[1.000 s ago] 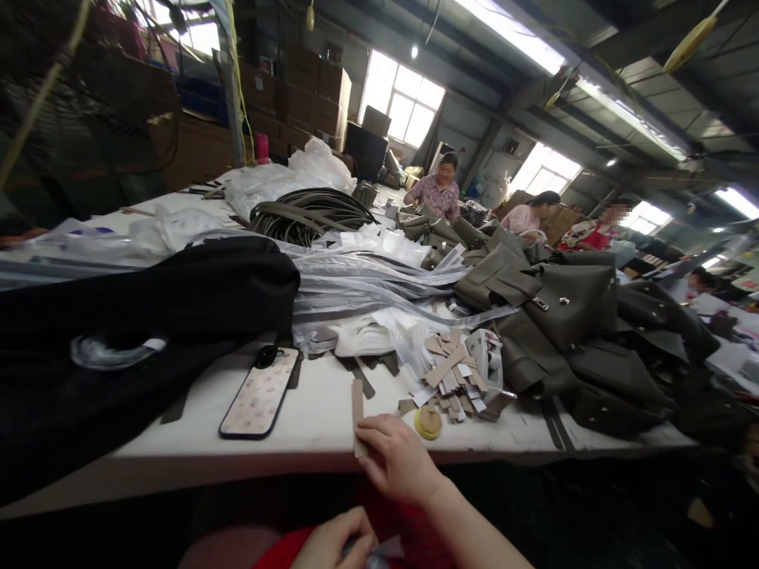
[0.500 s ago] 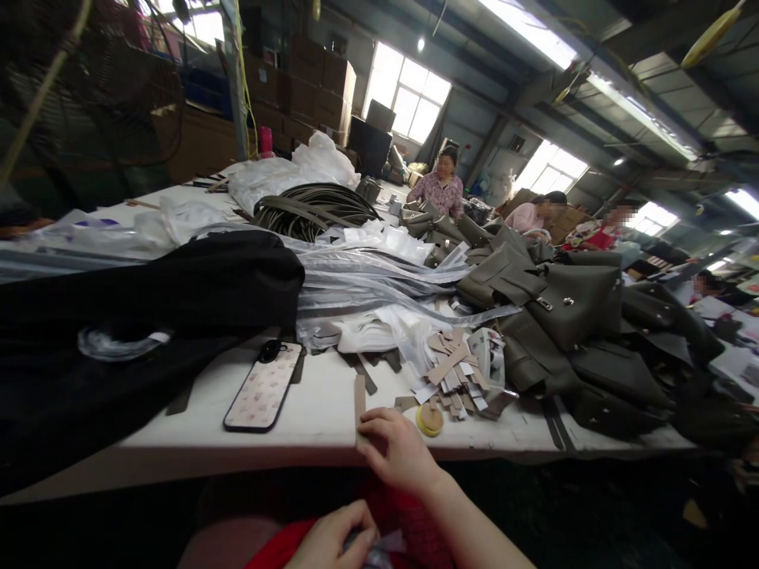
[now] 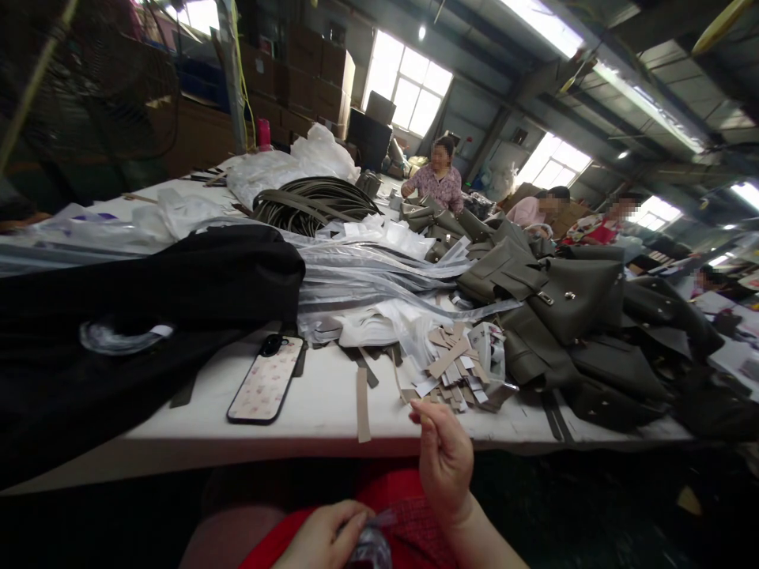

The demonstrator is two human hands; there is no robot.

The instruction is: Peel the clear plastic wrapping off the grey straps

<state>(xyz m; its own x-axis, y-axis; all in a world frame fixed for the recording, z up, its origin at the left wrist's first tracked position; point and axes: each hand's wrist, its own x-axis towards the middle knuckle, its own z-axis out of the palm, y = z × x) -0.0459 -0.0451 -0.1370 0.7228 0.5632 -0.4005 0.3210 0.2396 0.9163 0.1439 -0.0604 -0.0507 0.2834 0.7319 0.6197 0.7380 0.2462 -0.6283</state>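
Note:
My right hand (image 3: 446, 462) is raised just off the table's front edge, with thumb and fingers pinched on a thin pale strip (image 3: 398, 378) that curls up over the table. A tan leather strip (image 3: 362, 412) lies flat on the white table (image 3: 320, 411) just left of that hand, untouched. My left hand (image 3: 326, 539) rests low over my red-clothed lap, closed on a crumpled clear plastic piece (image 3: 371, 547). A heap of tan and white offcuts (image 3: 454, 367) sits just beyond my right hand.
A phone in a floral case (image 3: 266, 381) lies left of the tan strip. Black fabric (image 3: 136, 316) covers the left side, clear plastic sleeves (image 3: 373, 276) the middle, olive-grey bags (image 3: 569, 316) the right. Coiled straps (image 3: 314, 201) lie farther back. Other people sit at the far end.
My right hand let go of the tan strip, lifted off the table and moved right, pinching a thin pale strip. The small yellow roll near it is no longer visible. The left hand barely moved.

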